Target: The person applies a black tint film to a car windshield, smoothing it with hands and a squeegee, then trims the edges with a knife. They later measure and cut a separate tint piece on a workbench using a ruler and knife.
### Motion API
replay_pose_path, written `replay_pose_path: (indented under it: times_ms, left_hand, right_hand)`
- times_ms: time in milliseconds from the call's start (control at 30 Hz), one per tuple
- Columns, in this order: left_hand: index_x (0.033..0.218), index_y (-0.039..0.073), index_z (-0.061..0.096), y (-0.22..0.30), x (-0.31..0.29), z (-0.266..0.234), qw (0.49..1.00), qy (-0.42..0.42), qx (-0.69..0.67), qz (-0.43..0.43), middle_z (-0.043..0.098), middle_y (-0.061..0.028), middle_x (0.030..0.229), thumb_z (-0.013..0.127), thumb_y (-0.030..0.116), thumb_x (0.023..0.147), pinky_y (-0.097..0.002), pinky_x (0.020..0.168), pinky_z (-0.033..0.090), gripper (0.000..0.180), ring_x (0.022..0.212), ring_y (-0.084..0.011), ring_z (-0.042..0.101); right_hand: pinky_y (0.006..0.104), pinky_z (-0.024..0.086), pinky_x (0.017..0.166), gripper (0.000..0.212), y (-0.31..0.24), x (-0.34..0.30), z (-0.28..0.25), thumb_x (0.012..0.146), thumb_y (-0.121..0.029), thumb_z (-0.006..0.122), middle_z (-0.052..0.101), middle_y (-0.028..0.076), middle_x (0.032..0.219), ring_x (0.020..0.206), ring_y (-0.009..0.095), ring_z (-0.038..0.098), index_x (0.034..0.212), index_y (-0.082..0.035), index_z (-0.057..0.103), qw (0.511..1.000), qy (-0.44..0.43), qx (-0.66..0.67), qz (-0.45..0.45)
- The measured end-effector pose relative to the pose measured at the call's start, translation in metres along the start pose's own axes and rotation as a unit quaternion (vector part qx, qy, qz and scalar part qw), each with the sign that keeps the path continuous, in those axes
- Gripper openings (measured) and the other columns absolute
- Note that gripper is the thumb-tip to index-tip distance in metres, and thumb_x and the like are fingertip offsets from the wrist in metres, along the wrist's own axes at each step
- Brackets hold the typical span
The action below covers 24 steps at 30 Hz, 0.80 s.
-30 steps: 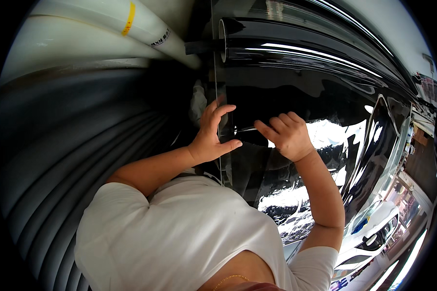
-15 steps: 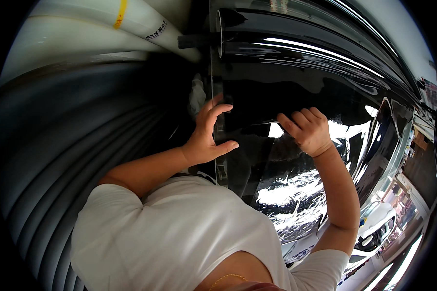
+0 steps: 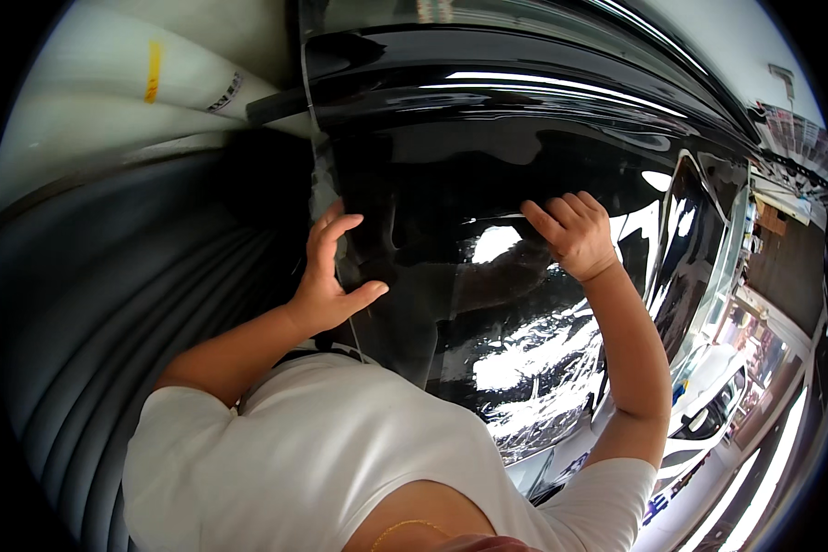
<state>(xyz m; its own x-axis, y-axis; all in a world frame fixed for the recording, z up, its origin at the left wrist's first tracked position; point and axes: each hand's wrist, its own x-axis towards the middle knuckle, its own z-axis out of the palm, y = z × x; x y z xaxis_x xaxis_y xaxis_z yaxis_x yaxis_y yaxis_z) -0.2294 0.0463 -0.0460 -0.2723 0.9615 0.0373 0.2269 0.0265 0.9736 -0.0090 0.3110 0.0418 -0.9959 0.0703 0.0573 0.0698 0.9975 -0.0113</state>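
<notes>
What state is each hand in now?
Left hand: open, at the edge of the glossy black sheet.
Right hand: curled; whether it grips the sheet cannot be told.

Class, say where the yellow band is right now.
In the head view's upper left, the yellow band lies on a pale roll, beyond the left hand.

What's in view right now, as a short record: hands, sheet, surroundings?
Left hand: at the left edge of the glossy black sheet, thumb and index finger apart
Right hand: over the sheet, fingers curled; grip unclear
Sheet: bright reflections right of centre
Beyond hands: glossy black roll
Left side: pale roll with yellow band
Right background: white car
</notes>
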Motion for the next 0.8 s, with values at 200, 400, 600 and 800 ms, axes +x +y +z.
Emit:
replay_pose_path:
  times_ms: [200,400,600,800]
  left_hand:
    - [0.137,0.005,0.025,0.002,-0.001,-0.002,1.0,-0.011,0.016,0.001,0.023,-0.0208,0.141,0.072,0.008,0.069,-0.0427,0.11,0.018,0.083,0.132,-0.0317,0.024]
    - [0.136,0.006,0.027,0.002,-0.006,-0.001,0.999,-0.012,0.039,-0.03,0.02,-0.0211,0.142,0.076,0.013,0.069,-0.0459,0.109,0.02,0.083,0.133,-0.0353,0.022]
    - [0.136,0.006,0.026,0.006,-0.004,-0.001,0.998,-0.01,0.041,-0.042,0.019,-0.021,0.143,0.077,0.013,0.068,-0.0455,0.11,0.019,0.085,0.133,-0.0352,0.021]
    - [0.136,0.006,0.026,0.0,-0.007,0.001,0.998,-0.004,0.027,-0.06,0.019,-0.0215,0.143,0.076,0.01,0.065,-0.0444,0.11,0.018,0.086,0.132,-0.0347,0.022]
  right_hand:
    - [0.0278,0.041,0.057,0.036,0.021,-0.018,-0.004,0.065,-0.006,0.06,0.045,-0.002,0.065,0.059,0.015,0.05,0.1,-0.016,0.059,0.999,-0.008,-0.043,0.017]
    - [0.0289,0.041,0.056,0.036,0.039,-0.038,-0.002,0.065,-0.004,0.059,0.046,-0.001,0.065,0.058,0.015,0.05,0.099,-0.016,0.058,0.997,0.001,-0.065,0.042]
    - [0.0296,0.041,0.056,0.034,0.054,-0.059,0.0,0.064,-0.003,0.06,0.047,-0.001,0.064,0.058,0.016,0.05,0.096,-0.014,0.059,0.994,0.016,-0.08,0.074]
    - [0.0303,0.042,0.058,0.034,0.07,-0.086,-0.005,0.065,-0.001,0.061,0.048,0.0,0.065,0.06,0.017,0.052,0.097,-0.014,0.061,0.987,0.01,-0.111,0.116]
